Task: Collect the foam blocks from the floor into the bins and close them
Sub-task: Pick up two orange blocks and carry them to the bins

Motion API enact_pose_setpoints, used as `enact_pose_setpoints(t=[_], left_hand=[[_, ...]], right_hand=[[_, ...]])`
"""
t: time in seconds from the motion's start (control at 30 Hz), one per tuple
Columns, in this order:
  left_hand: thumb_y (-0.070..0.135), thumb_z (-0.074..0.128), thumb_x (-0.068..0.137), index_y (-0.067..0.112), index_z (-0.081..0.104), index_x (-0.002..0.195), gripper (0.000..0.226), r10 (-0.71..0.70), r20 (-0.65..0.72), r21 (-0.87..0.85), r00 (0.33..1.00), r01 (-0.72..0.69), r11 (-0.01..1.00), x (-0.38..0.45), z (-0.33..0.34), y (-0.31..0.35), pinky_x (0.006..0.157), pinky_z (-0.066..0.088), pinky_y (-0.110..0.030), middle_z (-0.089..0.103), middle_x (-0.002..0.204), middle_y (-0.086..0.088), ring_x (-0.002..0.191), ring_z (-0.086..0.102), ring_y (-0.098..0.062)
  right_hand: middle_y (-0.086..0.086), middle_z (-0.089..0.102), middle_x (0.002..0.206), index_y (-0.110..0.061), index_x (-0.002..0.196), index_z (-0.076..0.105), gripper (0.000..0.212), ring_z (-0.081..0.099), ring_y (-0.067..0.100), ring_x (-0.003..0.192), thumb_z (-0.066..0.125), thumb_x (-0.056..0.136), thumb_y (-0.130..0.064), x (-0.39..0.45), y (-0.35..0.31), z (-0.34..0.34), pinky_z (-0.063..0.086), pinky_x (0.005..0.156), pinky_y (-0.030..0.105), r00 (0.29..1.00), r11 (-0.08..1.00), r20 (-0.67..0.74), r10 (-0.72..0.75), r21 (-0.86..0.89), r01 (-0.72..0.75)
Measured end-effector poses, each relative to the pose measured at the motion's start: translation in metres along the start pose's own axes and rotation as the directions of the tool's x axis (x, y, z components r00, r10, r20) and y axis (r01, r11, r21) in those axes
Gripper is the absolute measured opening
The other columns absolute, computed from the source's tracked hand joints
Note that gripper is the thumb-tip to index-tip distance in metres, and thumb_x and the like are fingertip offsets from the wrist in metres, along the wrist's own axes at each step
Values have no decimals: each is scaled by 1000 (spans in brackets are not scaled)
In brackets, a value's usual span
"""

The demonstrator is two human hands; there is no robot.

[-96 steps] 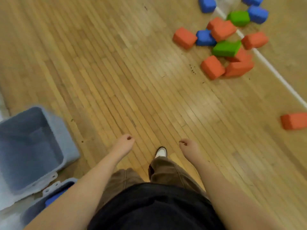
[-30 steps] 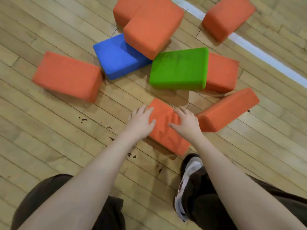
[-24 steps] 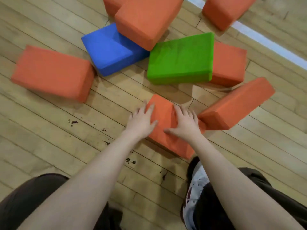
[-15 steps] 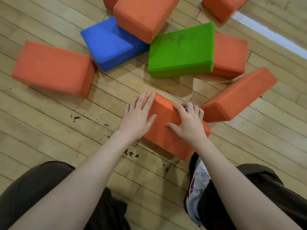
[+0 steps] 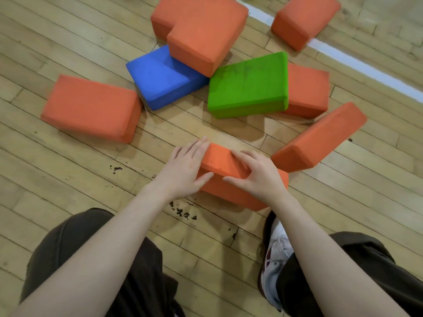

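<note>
Here the nearest orange block (image 5: 219,162) lies on the wood floor (image 5: 68,170), just ahead of the person's shoe (image 5: 274,255), with its far edge tipped up; the left hand (image 5: 183,168) presses flat against its left end with straight fingers and a spread thumb, while the right hand (image 5: 258,175) curls fingers over the top face and sets its thumb against the near face. Judged risk: the hold is a squeeze between palm and fingers on soft foam, so uneven pressure could let the block pivot or slip out on lifting. A slanted orange block (image 5: 320,138) touches or nearly touches the right end, and raising the held one may drag or topple it. Farther out lie a green block (image 5: 247,85) resting against another orange block (image 5: 306,90), a blue block (image 5: 160,76) partly under a large orange block (image 5: 203,30), a lone orange block (image 5: 91,108) to the left and one (image 5: 302,19) on the white line (image 5: 366,69); dark crumbs (image 5: 183,211) dot the floor. No bin is in view, so bin contents cannot be told
</note>
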State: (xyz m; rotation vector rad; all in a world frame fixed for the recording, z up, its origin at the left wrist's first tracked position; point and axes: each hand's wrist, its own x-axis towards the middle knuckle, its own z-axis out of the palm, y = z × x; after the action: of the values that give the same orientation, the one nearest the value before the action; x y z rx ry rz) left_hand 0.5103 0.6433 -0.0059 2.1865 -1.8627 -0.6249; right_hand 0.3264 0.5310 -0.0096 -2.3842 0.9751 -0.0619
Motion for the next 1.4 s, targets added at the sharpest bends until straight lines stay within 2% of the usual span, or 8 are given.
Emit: enact_pose_setpoints(t=[0.23,0.43,0.63,0.77,0.97,1.1,1.2,1.4], left_hand=[[62,40,81,15,29,144,79,85,-144,108,986,-70,992,-6,-41,-13,110,19,-42,20,155,-7,142,18,-26],[53,46,87,9,43,139,69,115,-326,164,938,-64,984,-17,-36,-9,100,35,-53,44,127,-26,118,35,-38],[49,50,89,14,50,135,59,-160,-492,-12,855,178,984,2,-20,25,94,38,-49,43,121,-26,112,29,-33],[53,44,91,18,42,140,60,-292,-407,-131,865,262,956,27,3,54,96,38,-50,36,126,-23,114,31,-38],[55,35,94,31,18,149,62,-376,-138,39,916,385,922,37,37,81,94,37,-47,33,136,-19,115,42,-37],[59,32,93,33,3,149,69,-315,-28,172,949,315,933,48,44,90,98,34,-47,21,148,-19,121,40,-38],[57,38,92,26,-2,150,78,-277,18,155,961,271,950,62,45,91,95,37,-47,6,154,-14,123,37,-39],[50,41,92,37,12,148,65,-278,-45,116,959,282,953,59,21,85,90,39,-44,19,150,-13,117,41,-39]], right_hand=[[1,62,119,-20,126,60,73,58,24,104,60,68,-64,23,-31,-33,39,87,36,955,962,-129,-268,-81,259],[-3,56,129,-25,129,57,70,51,20,118,62,70,-62,29,-37,-38,24,102,38,939,947,-132,-319,-95,308],[-3,47,137,-24,127,56,47,36,15,123,56,86,-47,11,-4,-31,16,99,25,909,1000,-415,-28,-15,23],[6,43,140,-22,129,55,43,34,29,128,53,90,-43,-4,36,-26,18,102,33,809,947,-498,312,99,-305],[9,4,158,-39,146,24,68,13,39,140,43,86,-66,3,90,-34,12,110,53,651,722,-366,666,97,-685],[12,-2,158,-35,148,21,73,25,43,135,48,85,-63,12,100,-31,32,104,49,669,729,-308,677,151,-668],[13,2,158,-31,147,27,70,28,42,134,56,86,-50,12,96,-32,31,106,43,659,740,-341,670,247,-625],[2,24,150,-33,145,30,82,36,28,130,65,72,-40,-22,63,-29,39,101,44,763,847,-369,530,268,-459]])
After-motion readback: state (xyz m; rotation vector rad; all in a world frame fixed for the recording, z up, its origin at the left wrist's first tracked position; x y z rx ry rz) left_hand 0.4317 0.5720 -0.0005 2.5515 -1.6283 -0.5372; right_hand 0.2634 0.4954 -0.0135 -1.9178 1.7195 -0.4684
